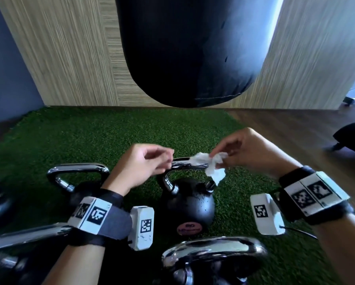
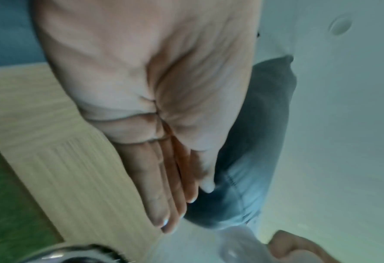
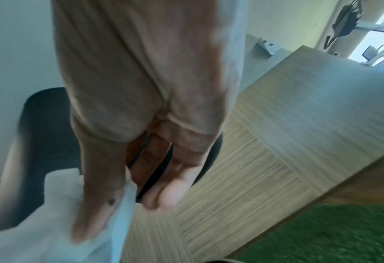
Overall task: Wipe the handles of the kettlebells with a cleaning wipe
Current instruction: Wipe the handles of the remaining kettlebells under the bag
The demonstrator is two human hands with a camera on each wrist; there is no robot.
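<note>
1. A crumpled white cleaning wipe is pinched by the right hand against the chrome handle of the round black kettlebell at the middle of the green turf mat.
2. The left hand hovers just left of that handle – fingers loosely curled, nothing held.
3. Progress is judged partial: other chrome-handled kettlebells, left of and nearer than the middle one, seemingly remain – whether already wiped cannot be told.

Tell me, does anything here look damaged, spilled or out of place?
Nothing stands out. The kettlebells stand upright on the green turf, and the right hand holds the crumpled wipe at one chrome handle.
</note>
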